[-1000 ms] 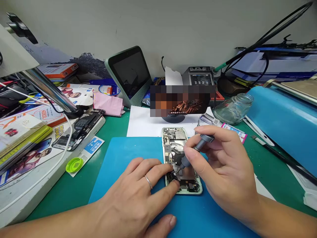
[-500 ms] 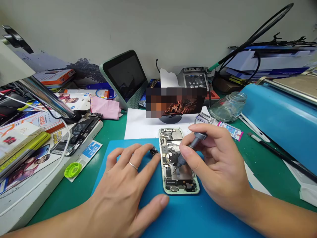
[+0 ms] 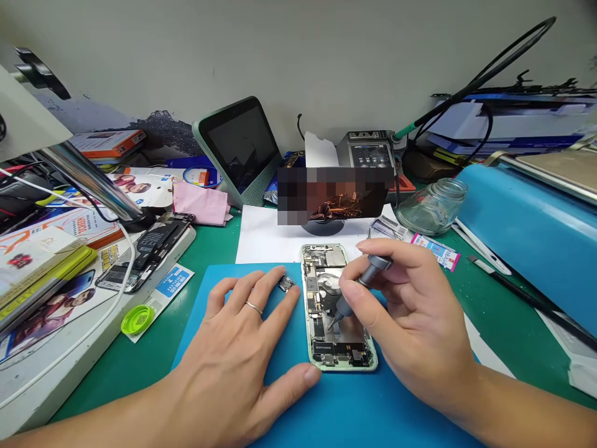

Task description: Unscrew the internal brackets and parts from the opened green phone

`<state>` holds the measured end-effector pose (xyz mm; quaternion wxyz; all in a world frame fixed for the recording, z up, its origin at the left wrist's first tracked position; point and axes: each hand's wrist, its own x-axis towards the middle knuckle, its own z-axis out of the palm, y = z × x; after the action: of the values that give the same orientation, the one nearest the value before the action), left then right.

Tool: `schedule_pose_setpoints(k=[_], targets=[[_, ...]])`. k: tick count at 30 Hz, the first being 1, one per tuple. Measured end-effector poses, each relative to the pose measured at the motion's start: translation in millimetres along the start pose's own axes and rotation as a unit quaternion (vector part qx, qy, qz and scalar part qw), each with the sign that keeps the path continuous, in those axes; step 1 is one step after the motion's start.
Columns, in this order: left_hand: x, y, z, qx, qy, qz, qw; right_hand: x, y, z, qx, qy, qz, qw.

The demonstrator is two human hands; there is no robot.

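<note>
Head view: the opened phone [image 3: 344,335] lies face up on the blue mat [image 3: 354,407], between the two hands and just ahead of the left thumb. By the right hand [image 3: 417,320], a screwdriver [image 3: 346,306] is held in closed fingers, its tip slanted down over the phone's lower half; whether metal is touched cannot be told. The left hand [image 3: 240,339] is spread loosely, palm down, with a small part [image 3: 286,284] between its index and middle fingertips, on the mat; whether it is pinched cannot be told.

For good handling, the part should be laid flat and let go gently, clear of the phone's edge, so that it is not knocked. The screwdriver tip is best kept raised meanwhile, since the bare boards could be scratched.

A second ago, the left fingertips were placed inside the phone, over its lower left area; now the part has been brought out beside it.
</note>
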<state>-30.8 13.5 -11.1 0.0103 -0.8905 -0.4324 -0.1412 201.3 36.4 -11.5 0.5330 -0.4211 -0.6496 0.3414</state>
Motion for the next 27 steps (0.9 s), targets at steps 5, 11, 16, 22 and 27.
schedule_pose_setpoints(k=[5,11,16,22,27], targets=[[-0.9,3.3,0.6,-0.034,0.070,0.043,0.996,-1.3,-2.9,0.9,-0.003,-0.004,-0.033,0.999],[-1.8,7.3,-2.5,-0.148,0.172,0.201,0.953,0.7,-3.3,2.1,-0.010,0.005,-0.034,0.999],[2.6,6.8,-9.5,-0.118,0.074,0.193,0.971,0.3,-4.6,3.7,-0.008,-0.002,-0.031,0.999],[1.9,8.3,-5.1,-0.111,0.048,0.177,0.977,-1.8,-5.1,2.6,-0.009,-0.032,-0.023,0.999],[0.8,9.0,-4.0,-0.103,0.049,0.169,0.979,-1.8,-4.7,2.5,-0.012,-0.037,-0.028,0.999]])
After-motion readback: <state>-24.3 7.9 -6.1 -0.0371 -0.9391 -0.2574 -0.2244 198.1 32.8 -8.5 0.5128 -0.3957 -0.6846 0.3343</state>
